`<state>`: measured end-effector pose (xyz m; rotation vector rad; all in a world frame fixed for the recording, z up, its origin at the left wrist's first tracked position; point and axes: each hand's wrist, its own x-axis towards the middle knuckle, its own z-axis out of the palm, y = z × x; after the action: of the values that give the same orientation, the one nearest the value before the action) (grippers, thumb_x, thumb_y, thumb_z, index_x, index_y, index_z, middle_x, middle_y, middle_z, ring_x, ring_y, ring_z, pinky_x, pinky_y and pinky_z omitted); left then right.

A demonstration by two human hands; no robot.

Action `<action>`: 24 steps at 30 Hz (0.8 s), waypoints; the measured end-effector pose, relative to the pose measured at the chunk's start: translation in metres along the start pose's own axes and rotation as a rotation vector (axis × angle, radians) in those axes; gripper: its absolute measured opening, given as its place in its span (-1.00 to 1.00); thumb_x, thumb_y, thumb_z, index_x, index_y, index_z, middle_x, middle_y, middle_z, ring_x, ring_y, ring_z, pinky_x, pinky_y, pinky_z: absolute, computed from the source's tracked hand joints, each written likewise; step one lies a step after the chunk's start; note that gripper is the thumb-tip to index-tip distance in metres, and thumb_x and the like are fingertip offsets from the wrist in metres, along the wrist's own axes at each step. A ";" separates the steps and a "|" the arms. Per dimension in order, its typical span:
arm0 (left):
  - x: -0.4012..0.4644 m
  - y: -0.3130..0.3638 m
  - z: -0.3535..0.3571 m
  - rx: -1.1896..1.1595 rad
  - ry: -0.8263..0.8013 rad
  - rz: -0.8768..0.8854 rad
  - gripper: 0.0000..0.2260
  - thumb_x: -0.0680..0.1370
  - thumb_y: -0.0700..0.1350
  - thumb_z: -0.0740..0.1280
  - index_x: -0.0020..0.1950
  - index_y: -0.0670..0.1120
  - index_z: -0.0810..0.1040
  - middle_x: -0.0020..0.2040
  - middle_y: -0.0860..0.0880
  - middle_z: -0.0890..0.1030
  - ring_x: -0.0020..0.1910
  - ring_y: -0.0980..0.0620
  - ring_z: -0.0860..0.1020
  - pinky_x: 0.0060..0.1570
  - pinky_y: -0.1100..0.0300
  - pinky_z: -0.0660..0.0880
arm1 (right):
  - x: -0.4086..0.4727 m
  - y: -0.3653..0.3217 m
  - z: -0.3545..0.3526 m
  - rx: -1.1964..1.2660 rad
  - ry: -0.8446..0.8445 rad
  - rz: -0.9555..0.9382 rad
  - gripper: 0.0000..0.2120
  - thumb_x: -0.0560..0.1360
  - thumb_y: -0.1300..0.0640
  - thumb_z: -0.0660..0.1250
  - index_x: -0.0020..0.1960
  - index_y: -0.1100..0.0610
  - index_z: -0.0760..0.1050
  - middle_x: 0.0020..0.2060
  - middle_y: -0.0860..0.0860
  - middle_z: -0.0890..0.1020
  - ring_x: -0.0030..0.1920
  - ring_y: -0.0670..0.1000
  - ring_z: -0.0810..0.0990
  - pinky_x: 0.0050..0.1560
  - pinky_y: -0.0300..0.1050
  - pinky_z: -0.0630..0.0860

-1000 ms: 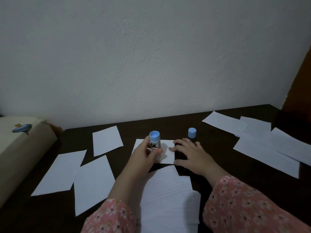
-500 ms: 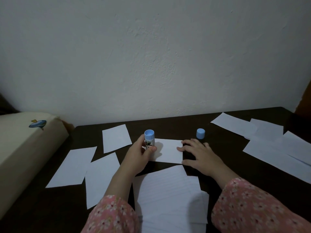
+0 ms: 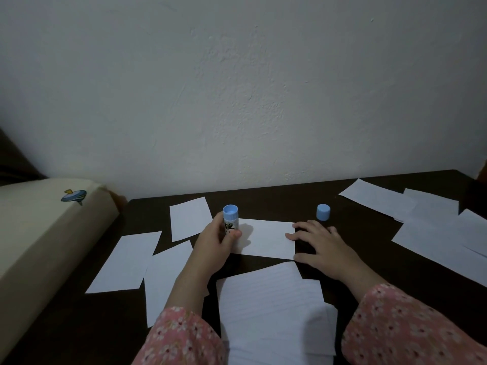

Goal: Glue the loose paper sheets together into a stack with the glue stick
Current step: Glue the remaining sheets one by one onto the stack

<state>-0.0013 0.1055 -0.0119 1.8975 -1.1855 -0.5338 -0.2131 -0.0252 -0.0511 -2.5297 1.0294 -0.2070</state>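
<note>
Against a pale plaster wall (image 3: pixel 237 101) stands a dark brown wooden table (image 3: pixel 369 248), over which loose white paper sheets are scattered. A small white rectangular sheet (image 3: pixel 266 238) lies at the middle, between the two hands. The blue-ended glue stick with a printed label (image 3: pixel 230 219) is held upright in the left hand (image 3: pixel 214 243), thumb and fingers curled round its barrel, its lower end at the left edge of that sheet. The right hand (image 3: pixel 320 245) is laid flat with fingers spread and holding nothing; its fingertips press the sheet's right edge. A small round blue cap (image 3: pixel 323 212) stands apart on the table beyond the right hand. Nearer the person lies a lined white sheet (image 3: pixel 268 299), seemingly atop others, though the dim light makes that uncertain.

Gluing appears to be just starting. For a good result, the sheet should be kept pinned by the flat hand while even strokes are drawn from the left edge towards the right, the corners and borders being covered. Light pressure is advised, lest the thin paper wrinkle or drag.
</note>
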 end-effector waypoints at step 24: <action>0.014 0.027 0.054 -0.211 0.112 -0.038 -0.56 0.55 -0.14 0.33 0.37 0.01 0.24 0.33 -0.01 0.45 0.33 -0.01 0.42 0.18 0.13 0.41 | -0.002 -0.002 -0.002 0.038 0.001 0.016 -0.59 0.55 -0.17 0.21 0.39 -0.27 0.30 0.52 -0.24 0.06 0.53 -0.10 -0.11 0.49 0.18 -0.21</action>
<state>-0.0471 0.0649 -0.0205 1.7485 -0.9824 -0.5438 -0.2139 -0.0235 -0.0480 -2.4869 1.0358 -0.2207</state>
